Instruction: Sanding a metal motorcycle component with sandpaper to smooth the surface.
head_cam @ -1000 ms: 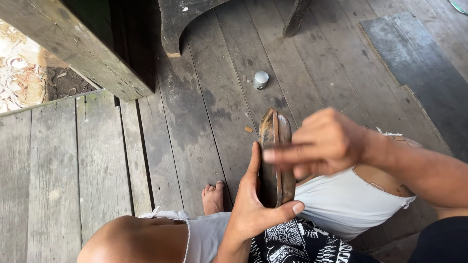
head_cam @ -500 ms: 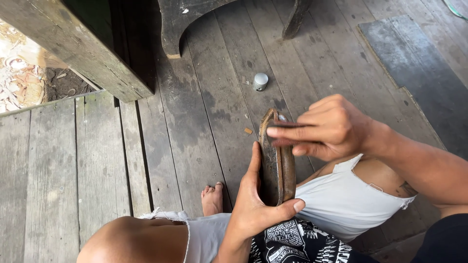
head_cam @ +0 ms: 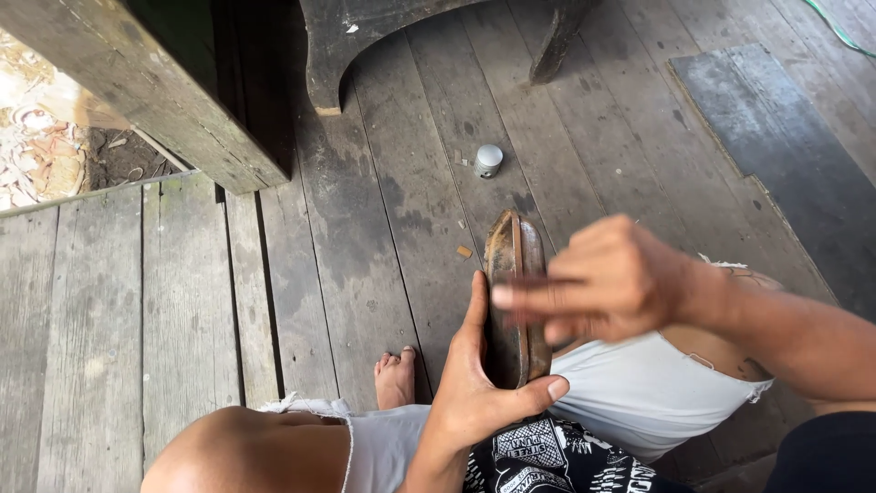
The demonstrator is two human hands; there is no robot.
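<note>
Worn brown sandal getting worked on over the lap, head view

Left hand (head_cam: 482,394) grips the brown sandal (head_cam: 516,292) on edge from below, thumb clamped over its near end; right hand (head_cam: 607,278) is blurred, fingers half curled against its upper side. Loose-looking hold tbh, a hard rub could tip it onto the plank floor (head_cam: 201,301) toward the small metal cap (head_cam: 488,161) ahead of both hands.

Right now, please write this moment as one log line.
left hand: grip on brown sandal, held on edge | right hand: blurred, fingers at sandal's side | floor: wooden planks, small silver cap
</note>
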